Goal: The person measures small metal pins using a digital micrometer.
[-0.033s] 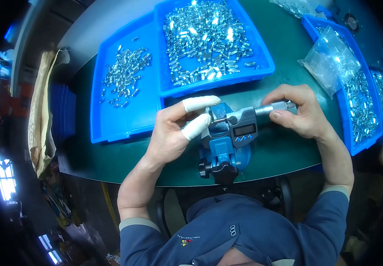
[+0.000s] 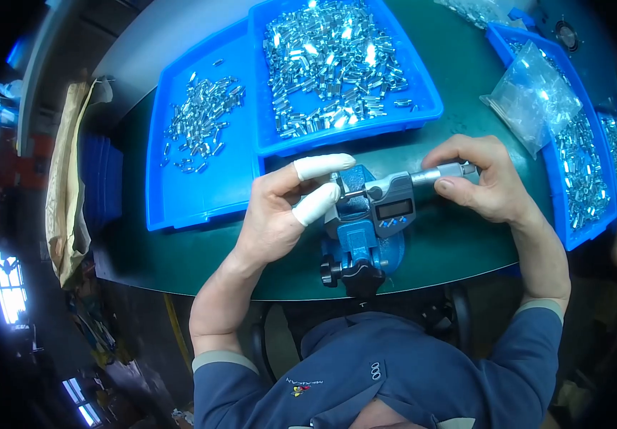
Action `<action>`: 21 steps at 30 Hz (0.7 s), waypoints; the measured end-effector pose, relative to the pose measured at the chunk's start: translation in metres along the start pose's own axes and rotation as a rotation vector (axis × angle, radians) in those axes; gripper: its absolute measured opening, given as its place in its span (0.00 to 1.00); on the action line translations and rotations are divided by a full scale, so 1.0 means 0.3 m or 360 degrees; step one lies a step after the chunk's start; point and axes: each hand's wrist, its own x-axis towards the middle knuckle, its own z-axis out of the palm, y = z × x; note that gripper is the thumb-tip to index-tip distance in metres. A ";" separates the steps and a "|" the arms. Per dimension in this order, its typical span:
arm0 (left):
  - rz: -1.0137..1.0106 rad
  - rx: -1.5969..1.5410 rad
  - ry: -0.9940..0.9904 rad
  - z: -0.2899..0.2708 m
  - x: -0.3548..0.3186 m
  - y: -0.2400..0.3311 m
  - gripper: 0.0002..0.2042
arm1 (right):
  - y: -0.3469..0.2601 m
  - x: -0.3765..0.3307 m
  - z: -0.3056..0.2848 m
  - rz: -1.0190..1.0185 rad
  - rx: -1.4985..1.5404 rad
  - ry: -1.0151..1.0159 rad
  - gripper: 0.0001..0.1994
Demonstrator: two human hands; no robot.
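A digital micrometer (image 2: 394,187) with a small screen sits clamped in a blue stand (image 2: 357,237) near the front of the table. My left hand (image 2: 269,218) wears white finger cots (image 2: 316,205) on thumb and forefinger. Those two fingertips pinch a small shiny metal part (image 2: 335,178) at the micrometer's jaws; most of the part is hidden. Whether both jaw faces touch it I cannot tell. On the other side, thumb and forefinger of my right hand (image 2: 491,187) are closed on the micrometer's silver thimble (image 2: 446,171).
Beyond my hands, two blue trays (image 2: 198,218) (image 2: 423,118) hold loose shiny metal parts, the right one far fuller. Another blue tray (image 2: 564,232) of such parts stands at the right, with a clear plastic bag (image 2: 530,100) on it. A brown paper bag (image 2: 65,186) stands at the left.
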 end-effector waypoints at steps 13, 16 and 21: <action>0.0092 0.0079 0.0014 0.001 -0.001 -0.016 0.16 | -0.004 -0.003 -0.002 0.0020 0.0101 -0.0036 0.13; 0.0134 0.0082 0.0036 0.004 0.001 -0.029 0.16 | -0.008 -0.001 -0.001 0.0002 0.0106 -0.0040 0.14; 0.0175 0.0100 0.0033 -0.001 0.007 -0.040 0.16 | -0.006 -0.004 -0.002 0.0004 0.0098 -0.0033 0.14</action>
